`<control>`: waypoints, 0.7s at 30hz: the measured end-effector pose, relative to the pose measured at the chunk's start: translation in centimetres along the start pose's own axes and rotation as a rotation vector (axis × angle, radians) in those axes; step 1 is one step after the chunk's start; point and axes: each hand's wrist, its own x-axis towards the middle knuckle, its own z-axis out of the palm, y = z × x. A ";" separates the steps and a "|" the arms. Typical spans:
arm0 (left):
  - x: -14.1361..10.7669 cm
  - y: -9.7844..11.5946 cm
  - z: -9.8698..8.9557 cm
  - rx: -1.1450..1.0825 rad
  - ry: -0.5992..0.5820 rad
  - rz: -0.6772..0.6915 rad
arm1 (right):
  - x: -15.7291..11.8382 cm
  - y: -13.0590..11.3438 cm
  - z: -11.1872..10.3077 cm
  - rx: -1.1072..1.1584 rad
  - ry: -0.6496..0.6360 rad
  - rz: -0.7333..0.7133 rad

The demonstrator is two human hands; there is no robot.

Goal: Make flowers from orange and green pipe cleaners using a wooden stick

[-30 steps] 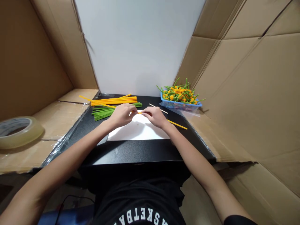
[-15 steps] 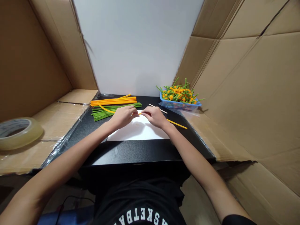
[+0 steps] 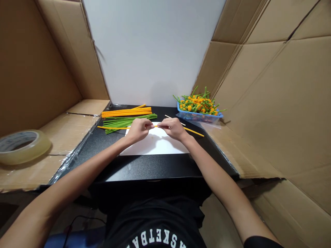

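Above a white sheet of paper (image 3: pixel 155 146), my left hand (image 3: pixel 141 129) and my right hand (image 3: pixel 172 128) pinch a long yellow-orange pipe cleaner (image 3: pixel 193 132) close to its middle. Only a short piece of it shows between my fingertips. Its ends stick out past both hands, nearly level. The left end passes over a bundle of green pipe cleaners (image 3: pixel 116 123). Behind that bundle lies a stack of orange pipe cleaners (image 3: pixel 126 112). A thin pale stick (image 3: pixel 178 121) rests just beyond my right hand.
A blue basket (image 3: pixel 200 117) heaped with orange pipe-cleaner flowers on green stems (image 3: pixel 198 103) stands at the back right. A large roll of clear tape (image 3: pixel 42 146) lies on cardboard (image 3: pixel 62 132) at the left. Cardboard walls rise on both sides of the black table (image 3: pixel 155 167).
The left part of the pipe cleaner has swung down from a raised, bent slant to nearly level. My two hands stay close together, still pinching it.
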 end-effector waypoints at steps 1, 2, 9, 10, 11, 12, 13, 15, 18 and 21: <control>0.1 -0.2 0.0 -0.023 -0.028 -0.021 | 0.0 0.1 0.0 -0.006 -0.001 -0.007; 0.1 -0.3 0.0 -0.035 -0.060 -0.031 | -0.1 0.1 0.0 -0.007 -0.003 -0.003; -0.3 -1.2 0.0 0.163 -0.055 0.222 | 0.0 -1.0 0.5 0.155 -0.097 0.204; -0.4 -1.2 0.0 0.198 -0.046 0.258 | 0.0 -1.1 0.5 0.177 -0.115 0.223; -0.5 -1.3 0.0 0.227 -0.036 0.287 | 0.1 -1.3 0.5 0.195 -0.132 0.241; -0.6 -1.3 0.1 0.248 -0.024 0.310 | 0.1 -1.3 0.5 0.210 -0.147 0.258; -0.6 -1.3 0.1 0.264 -0.010 0.327 | 0.2 -1.4 0.4 0.223 -0.156 0.277; -0.7 -1.2 0.1 0.279 0.025 0.342 | 0.2 -1.4 0.4 0.245 -0.141 0.321; -0.7 -1.0 0.0 0.299 0.070 0.332 | 0.3 -1.4 0.3 0.303 -0.088 0.372; -0.8 -0.6 0.0 0.345 0.077 0.312 | 0.4 -1.3 0.4 0.355 -0.069 0.393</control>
